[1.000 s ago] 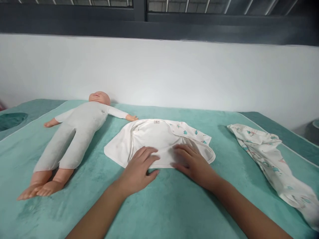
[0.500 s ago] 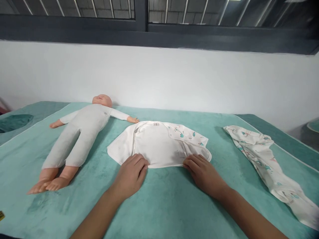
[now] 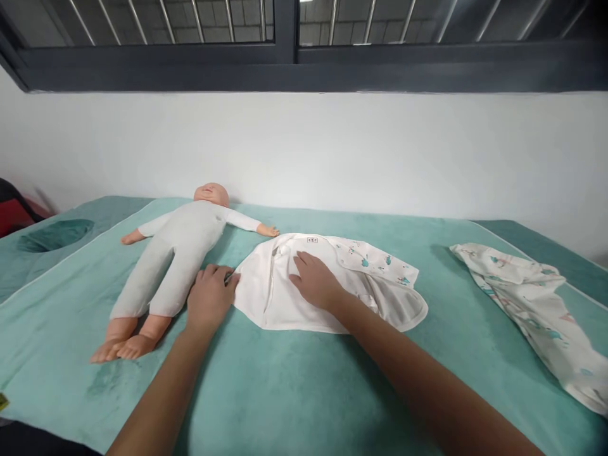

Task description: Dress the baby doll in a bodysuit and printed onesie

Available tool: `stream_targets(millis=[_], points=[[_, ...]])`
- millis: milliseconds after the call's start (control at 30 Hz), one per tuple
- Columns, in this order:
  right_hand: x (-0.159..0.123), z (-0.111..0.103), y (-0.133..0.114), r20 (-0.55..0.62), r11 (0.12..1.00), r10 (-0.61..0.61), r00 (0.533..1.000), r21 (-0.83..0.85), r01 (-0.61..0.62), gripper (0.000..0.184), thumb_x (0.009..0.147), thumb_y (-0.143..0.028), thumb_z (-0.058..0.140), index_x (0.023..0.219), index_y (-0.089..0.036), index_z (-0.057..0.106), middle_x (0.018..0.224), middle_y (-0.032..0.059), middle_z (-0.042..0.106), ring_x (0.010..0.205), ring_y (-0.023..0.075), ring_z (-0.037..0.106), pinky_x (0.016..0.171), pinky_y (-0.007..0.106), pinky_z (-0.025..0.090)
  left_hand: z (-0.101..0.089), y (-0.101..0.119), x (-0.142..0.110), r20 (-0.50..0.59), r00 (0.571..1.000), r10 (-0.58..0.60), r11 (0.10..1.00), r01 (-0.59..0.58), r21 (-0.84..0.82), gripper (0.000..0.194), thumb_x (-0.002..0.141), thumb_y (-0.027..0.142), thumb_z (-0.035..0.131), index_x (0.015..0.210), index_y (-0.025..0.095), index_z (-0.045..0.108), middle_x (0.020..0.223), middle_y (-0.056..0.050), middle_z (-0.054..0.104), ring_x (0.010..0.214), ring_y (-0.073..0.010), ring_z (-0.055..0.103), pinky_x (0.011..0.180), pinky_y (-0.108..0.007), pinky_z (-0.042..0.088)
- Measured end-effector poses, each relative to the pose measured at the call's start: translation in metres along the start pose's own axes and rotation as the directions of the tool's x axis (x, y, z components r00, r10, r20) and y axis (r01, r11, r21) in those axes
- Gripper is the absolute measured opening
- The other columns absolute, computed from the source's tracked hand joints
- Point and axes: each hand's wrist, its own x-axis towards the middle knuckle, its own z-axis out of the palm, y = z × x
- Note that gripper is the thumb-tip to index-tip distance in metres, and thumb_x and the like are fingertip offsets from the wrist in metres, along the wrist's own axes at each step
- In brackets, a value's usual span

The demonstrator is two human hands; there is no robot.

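Observation:
A white baby top (image 3: 289, 304) lies spread on the green bedding, with a printed flap (image 3: 375, 261) folded at its right side. My left hand (image 3: 211, 296) is at the top's left corner, fingers curled and thumb against the edge; the fingertips are partly hidden. Flat across the middle of the top rests my right hand (image 3: 317, 283), its fingers stretched out and holding nothing. Left of my left hand, a baby doll (image 3: 185, 231) in a pale cloth body lies on its back, one hand close to the top's upper edge.
A second printed baby garment (image 3: 532, 310) lies rumpled at the right. Green plush bedding (image 3: 285, 392) covers the surface up to a white wall (image 3: 332, 152) below a dark window frame (image 3: 190, 69). A red and black object (image 3: 16, 212) shows at far left.
Both hands have left the top's lower edge. My left hand has moved left to its corner, my right hand up and left onto its middle. The view has shifted slightly.

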Motion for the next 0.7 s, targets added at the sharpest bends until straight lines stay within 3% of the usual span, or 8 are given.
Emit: stream_targets(millis=[100, 233, 367, 500, 600, 700], points=[[0.031, 0.016, -0.005, -0.020, 1.000, 0.011, 1.000, -0.016, -0.011, 0.052, 0.097, -0.040, 0.034, 0.137, -0.009, 0.044, 0.150, 0.0158, 0.036, 0.142, 0.0270, 0.025, 0.115, 0.044, 0.019, 0.003, -0.001, -0.002, 0.026, 1.000, -0.016, 0.994, 0.018, -0.111, 0.035, 0.084, 0.051, 0.048, 0.088, 0.020, 0.064, 0.097, -0.008, 0.062, 0.092, -0.0256, 0.057, 0.082, -0.036, 0.044], [0.036, 0.021, -0.004, -0.025, 0.999, -0.047, 0.999, -0.010, 0.046, 0.055, 0.097, -0.042, 0.030, 0.140, -0.010, 0.042, 0.151, 0.0139, 0.036, 0.141, 0.0253, 0.027, 0.115, 0.043, 0.017, -0.003, 0.002, -0.001, 0.087, 0.989, -0.118, 0.916, 0.142, -0.376, 0.030, 0.084, 0.050, 0.047, 0.081, 0.021, 0.054, 0.074, 0.001, 0.059, 0.070, -0.0178, 0.055, 0.065, -0.029, 0.042], [0.031, 0.019, -0.001, -0.010, 1.000, -0.013, 1.000, -0.021, 0.013, 0.057, 0.097, -0.045, 0.030, 0.142, -0.013, 0.040, 0.153, 0.0112, 0.032, 0.143, 0.0251, 0.024, 0.115, 0.045, 0.015, -0.014, 0.012, 0.014, -0.078, 0.950, -0.304, 0.811, 0.215, -0.544, 0.023, 0.083, 0.044, 0.050, 0.085, 0.021, 0.051, 0.072, 0.003, 0.053, 0.067, -0.0155, 0.052, 0.063, -0.027, 0.041], [0.032, 0.019, -0.001, 0.011, 0.997, 0.078, 0.997, -0.022, -0.078, 0.063, 0.096, -0.051, 0.027, 0.145, -0.013, 0.035, 0.156, 0.0100, 0.025, 0.145, 0.0258, 0.017, 0.116, 0.047, 0.012, -0.021, 0.018, 0.036, -0.153, 0.885, -0.440, 0.749, 0.268, -0.606, 0.018, 0.082, 0.037, 0.052, 0.089, 0.020, 0.054, 0.070, 0.002, 0.051, 0.064, -0.0156, 0.050, 0.061, -0.027, 0.042], [0.032, 0.020, 0.001, 0.011, 0.992, 0.127, 0.992, -0.026, -0.127, 0.065, 0.095, -0.053, 0.026, 0.147, -0.014, 0.032, 0.158, 0.0087, 0.020, 0.145, 0.0262, 0.014, 0.116, 0.047, 0.010, -0.018, 0.015, 0.047, -0.288, 0.865, -0.411, 0.795, 0.186, -0.577, 0.019, 0.084, 0.036, 0.050, 0.095, 0.021, 0.055, 0.076, 0.000, 0.055, 0.070, -0.0172, 0.054, 0.069, -0.030, 0.045], [0.031, 0.019, 0.003, 0.008, 0.993, 0.113, 0.994, -0.031, -0.112, 0.064, 0.096, -0.052, 0.027, 0.146, -0.013, 0.033, 0.157, 0.0099, 0.022, 0.146, 0.0256, 0.014, 0.116, 0.046, 0.010, -0.008, 0.013, 0.049, -0.409, 0.867, -0.286, 0.872, 0.059, -0.485, 0.020, 0.086, 0.024, 0.046, 0.103, 0.019, 0.055, 0.089, -0.004, 0.060, 0.084, -0.0201, 0.058, 0.080, -0.034, 0.047]])
